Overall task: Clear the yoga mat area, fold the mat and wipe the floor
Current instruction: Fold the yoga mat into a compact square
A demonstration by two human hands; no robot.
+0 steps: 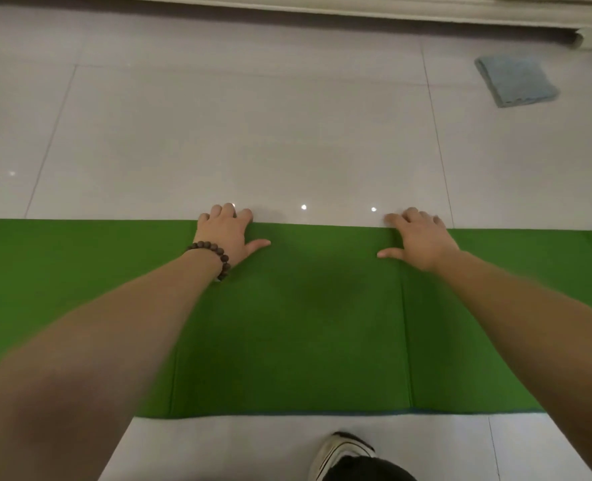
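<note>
We press our left hand (226, 234) and right hand (418, 239) over the mat's (294, 328) far edge, fingers curling to grasp it for folding.

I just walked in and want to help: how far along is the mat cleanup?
Cleared: nothing lies on the green foam yoga mat. In hand: left hand and right hand are at its far edge, apparently starting the fold. Left: wiping the pale tiled floor; the folded blue cloth lies untouched.
</note>
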